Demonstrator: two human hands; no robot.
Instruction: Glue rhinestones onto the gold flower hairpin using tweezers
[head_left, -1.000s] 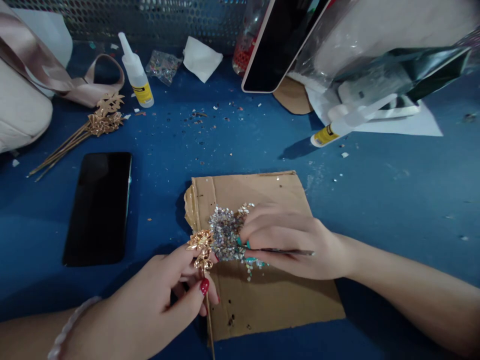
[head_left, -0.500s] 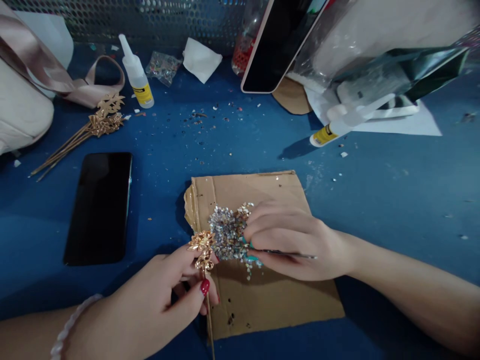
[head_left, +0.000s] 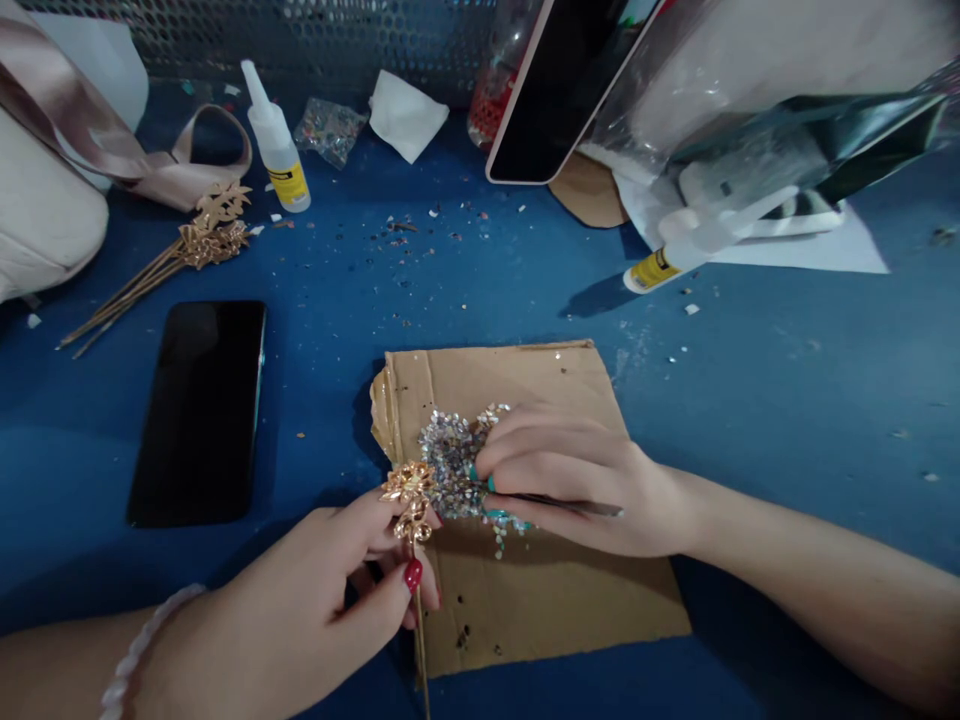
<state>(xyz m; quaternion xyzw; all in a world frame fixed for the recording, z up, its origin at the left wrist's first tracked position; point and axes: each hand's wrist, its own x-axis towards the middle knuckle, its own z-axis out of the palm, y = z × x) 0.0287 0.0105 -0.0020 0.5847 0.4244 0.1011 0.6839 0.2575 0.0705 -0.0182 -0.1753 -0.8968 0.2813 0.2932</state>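
Between the thumb and fingers of my left hand [head_left: 315, 590] is a gold flower hairpin [head_left: 409, 485], its blossom upward and its long stem pointing down past the thumb. My right hand [head_left: 585, 480] is closed round thin dark tweezers [head_left: 559, 500]. The tips of the tweezers are hidden at a heap of small glittering rhinestones [head_left: 450, 455], just right of the blossom. Under the heap lies a piece of cardboard [head_left: 540, 610]. I cannot tell whether a stone is gripped in the tips.
A black phone [head_left: 199, 410] lies at left, below several gold hairpins [head_left: 210, 235]. One glue bottle [head_left: 277, 150] stands at back left; another [head_left: 656, 268] is at right. A pink-edged device [head_left: 555, 90] leans at the back near plastic bags. Loose bits dot the blue table [head_left: 465, 280].
My right hand has shifted slightly left over the rhinestones, bringing the tweezers with it. My left hand keeps the hairpin nearly in place.
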